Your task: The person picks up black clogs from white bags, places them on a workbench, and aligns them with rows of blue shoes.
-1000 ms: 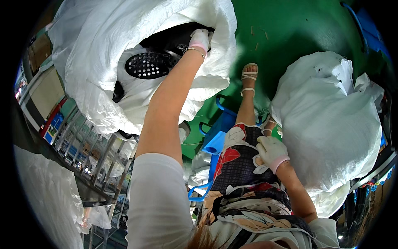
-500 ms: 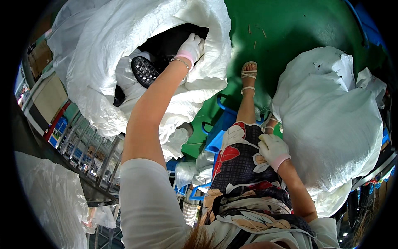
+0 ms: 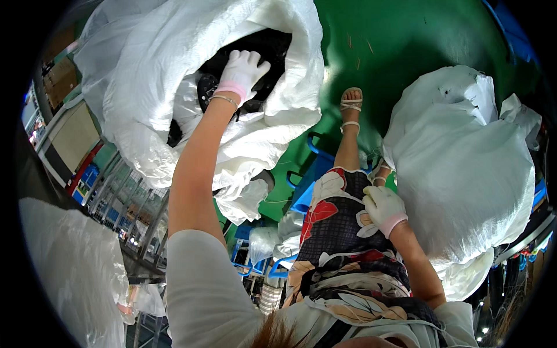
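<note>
My left hand, in a white glove with a pink cuff, reaches into the mouth of a big white woven sack. Its fingers curl down among black items; what they grip is hidden under the glove. Beside the wrist shows part of a black rounded piece with shiny studs, like a shoe sole. My right hand, gloved alike, rests closed on the dark flowered cloth over my lap, with nothing visible in it.
A second full white sack stands close on my right. Blue frames lie on the green floor between my leg and the first sack. A metal mesh rack and translucent plastic sheeting are at left.
My left hand has moved left and nearer inside the sack, now partly covering the studded black piece. The right hand stays on my lap.
</note>
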`<action>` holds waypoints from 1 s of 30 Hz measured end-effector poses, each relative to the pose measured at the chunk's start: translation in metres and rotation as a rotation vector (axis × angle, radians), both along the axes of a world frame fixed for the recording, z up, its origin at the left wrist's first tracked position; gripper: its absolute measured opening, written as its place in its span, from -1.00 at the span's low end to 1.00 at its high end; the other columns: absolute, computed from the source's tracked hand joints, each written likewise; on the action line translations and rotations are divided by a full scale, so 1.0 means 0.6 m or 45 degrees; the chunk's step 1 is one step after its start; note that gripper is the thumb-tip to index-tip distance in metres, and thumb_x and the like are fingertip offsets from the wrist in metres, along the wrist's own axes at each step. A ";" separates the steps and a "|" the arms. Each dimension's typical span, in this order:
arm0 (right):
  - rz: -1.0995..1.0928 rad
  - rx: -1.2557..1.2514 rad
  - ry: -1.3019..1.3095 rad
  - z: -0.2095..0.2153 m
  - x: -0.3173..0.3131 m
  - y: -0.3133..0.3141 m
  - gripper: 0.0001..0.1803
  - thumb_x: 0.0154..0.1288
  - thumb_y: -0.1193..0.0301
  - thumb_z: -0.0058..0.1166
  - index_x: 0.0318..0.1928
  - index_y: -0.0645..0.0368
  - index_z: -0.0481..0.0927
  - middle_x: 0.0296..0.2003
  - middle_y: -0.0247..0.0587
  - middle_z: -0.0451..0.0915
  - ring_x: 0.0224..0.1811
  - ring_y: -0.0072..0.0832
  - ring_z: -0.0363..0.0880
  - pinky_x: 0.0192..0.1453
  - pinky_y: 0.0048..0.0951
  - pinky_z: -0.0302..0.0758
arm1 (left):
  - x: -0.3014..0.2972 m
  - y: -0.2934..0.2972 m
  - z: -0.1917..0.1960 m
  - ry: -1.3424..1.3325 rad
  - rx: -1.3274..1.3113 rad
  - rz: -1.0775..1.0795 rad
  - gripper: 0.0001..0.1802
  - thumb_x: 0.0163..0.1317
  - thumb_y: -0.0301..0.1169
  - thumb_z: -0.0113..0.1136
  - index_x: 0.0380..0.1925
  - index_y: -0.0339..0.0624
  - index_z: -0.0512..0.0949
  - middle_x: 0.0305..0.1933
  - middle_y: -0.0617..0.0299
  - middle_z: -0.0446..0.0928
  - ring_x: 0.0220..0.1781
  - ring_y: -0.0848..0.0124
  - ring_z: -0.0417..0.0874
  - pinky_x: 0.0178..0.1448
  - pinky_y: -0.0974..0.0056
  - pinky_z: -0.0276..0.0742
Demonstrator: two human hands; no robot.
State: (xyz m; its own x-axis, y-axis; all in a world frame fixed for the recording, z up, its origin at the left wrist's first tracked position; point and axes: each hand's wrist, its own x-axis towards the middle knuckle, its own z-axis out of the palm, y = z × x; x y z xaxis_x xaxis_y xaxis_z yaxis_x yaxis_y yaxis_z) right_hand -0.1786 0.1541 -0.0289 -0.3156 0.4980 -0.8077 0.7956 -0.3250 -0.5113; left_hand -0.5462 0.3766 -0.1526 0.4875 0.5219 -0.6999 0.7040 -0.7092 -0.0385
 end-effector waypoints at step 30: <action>0.028 0.621 0.071 0.333 0.128 -0.105 -0.78 0.29 0.24 -0.02 -0.20 0.07 0.56 -0.35 -0.07 0.58 -0.19 -0.07 0.57 -0.09 -0.07 0.49 | 0.151 -0.311 0.641 -3.234 -0.874 1.921 -0.14 0.25 0.05 0.13 0.36 -0.33 0.16 0.38 0.04 0.28 0.35 0.16 0.35 0.45 0.07 0.20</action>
